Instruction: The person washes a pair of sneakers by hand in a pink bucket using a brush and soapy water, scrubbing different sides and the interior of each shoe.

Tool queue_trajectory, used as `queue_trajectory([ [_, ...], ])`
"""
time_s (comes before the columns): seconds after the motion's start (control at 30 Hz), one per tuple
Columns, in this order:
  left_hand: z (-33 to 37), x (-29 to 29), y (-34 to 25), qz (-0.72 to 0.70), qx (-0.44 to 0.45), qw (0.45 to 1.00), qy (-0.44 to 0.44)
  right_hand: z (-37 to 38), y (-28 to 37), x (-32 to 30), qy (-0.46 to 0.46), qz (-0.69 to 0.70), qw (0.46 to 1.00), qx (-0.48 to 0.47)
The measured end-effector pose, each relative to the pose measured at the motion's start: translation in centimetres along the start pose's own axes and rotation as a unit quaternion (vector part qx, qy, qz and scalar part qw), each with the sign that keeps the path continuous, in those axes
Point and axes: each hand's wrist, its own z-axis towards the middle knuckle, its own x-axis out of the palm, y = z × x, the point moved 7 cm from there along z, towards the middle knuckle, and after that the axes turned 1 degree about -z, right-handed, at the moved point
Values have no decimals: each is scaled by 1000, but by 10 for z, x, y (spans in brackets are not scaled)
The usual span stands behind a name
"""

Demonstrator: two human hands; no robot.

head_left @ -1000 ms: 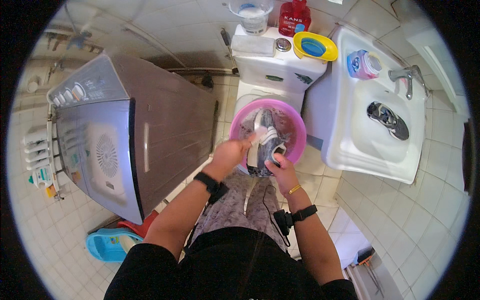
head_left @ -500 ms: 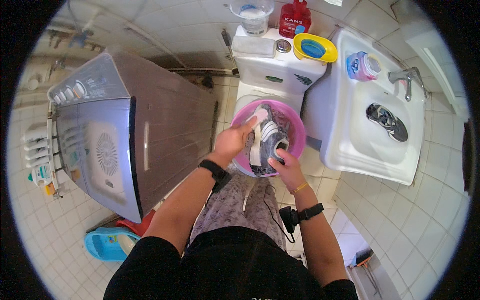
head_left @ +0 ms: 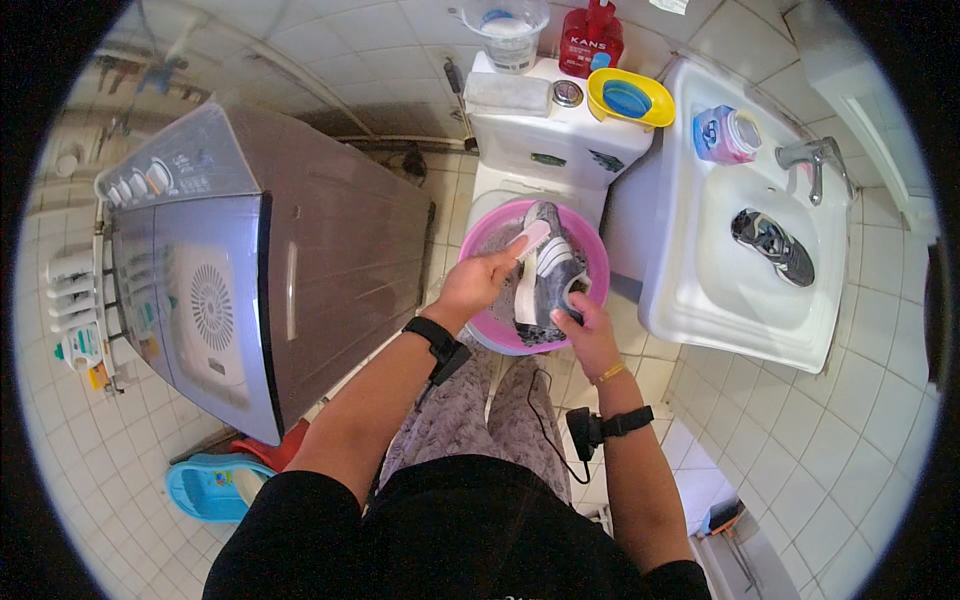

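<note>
A person's left hand (head_left: 480,284) closes its fingers round a pale pink brush (head_left: 535,238), which meets the upper near the toe of a grey-and-white shoe (head_left: 556,258). The right hand (head_left: 592,335) pinches the shoe at its ankle opening; the shoe lies just beyond that hand, toe pointing away, inside a pink tub (head_left: 601,245) beneath both hands. This looks like scrubbing: a firm heel grip, short strokes along the white stripes and the shoe kept low over the tub should limit slipping and splashes. Well right of the right hand, a dark shoe (head_left: 774,247) sits in a sink (head_left: 735,290).
</note>
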Motion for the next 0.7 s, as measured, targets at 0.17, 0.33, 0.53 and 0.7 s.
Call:
queue_trajectory([
  [0.17, -39, 20, -4, -190, -91, 966, 149, 2, -3, -25, -49, -37, 998, -30],
  [0.33, -28, 9, -13, -47, 15, 996, 77, 6, -1, -18, -14, -71, 996, -50],
  [0.53, 20, -15, -22, 188, 28, 978, -90, 0, 5, 0, -12, -32, 998, -44],
  [0.7, -20, -2, -34, 85, 67, 994, 11, -4, 4, -13, -41, -22, 999, -21],
])
